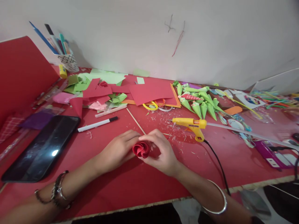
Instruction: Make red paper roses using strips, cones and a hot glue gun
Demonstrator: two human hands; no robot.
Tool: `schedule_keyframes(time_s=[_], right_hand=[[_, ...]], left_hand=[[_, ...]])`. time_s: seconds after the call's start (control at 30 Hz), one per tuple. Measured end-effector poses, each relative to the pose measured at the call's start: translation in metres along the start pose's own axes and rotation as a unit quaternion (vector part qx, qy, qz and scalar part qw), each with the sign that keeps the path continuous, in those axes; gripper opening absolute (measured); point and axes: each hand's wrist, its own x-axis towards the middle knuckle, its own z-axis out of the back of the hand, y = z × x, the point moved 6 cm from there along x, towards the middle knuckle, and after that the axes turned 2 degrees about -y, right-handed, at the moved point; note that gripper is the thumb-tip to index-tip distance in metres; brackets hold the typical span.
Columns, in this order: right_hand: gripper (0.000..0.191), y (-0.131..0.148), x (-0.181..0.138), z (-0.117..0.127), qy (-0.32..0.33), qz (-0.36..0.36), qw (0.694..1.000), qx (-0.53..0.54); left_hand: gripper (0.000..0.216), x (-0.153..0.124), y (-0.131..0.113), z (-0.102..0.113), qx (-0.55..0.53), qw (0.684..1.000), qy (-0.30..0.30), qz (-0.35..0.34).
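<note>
A rolled red paper rose is between my two hands above the near middle of the table, its spiral top facing me. My right hand curls its thumb and forefinger round the right side of the rose. From the left, my left hand is closed against it, with its fingertips partly hidden behind the paper. A thin wooden stick slants out beyond my fingers; whether it joins the rose I cannot tell. Right of my hands lies a yellow glue gun with a long glue stick in its back.
Red paper sheets and green scraps lie along the wall. Several green paper cones are piled behind the glue gun. A phone and a marker lie left. A pen cup stands back left; a purple box sits right.
</note>
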Motion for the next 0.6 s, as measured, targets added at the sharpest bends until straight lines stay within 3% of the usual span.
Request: schedule_keyframes(time_s=[0.6], right_hand=[[0.035, 0.0046, 0.0034, 0.0013, 0.011, 0.023, 1.000, 0.012]], left_hand=[[0.009, -0.0015, 0.0005, -0.0016, 0.003, 1.000, 0.008, 0.008]])
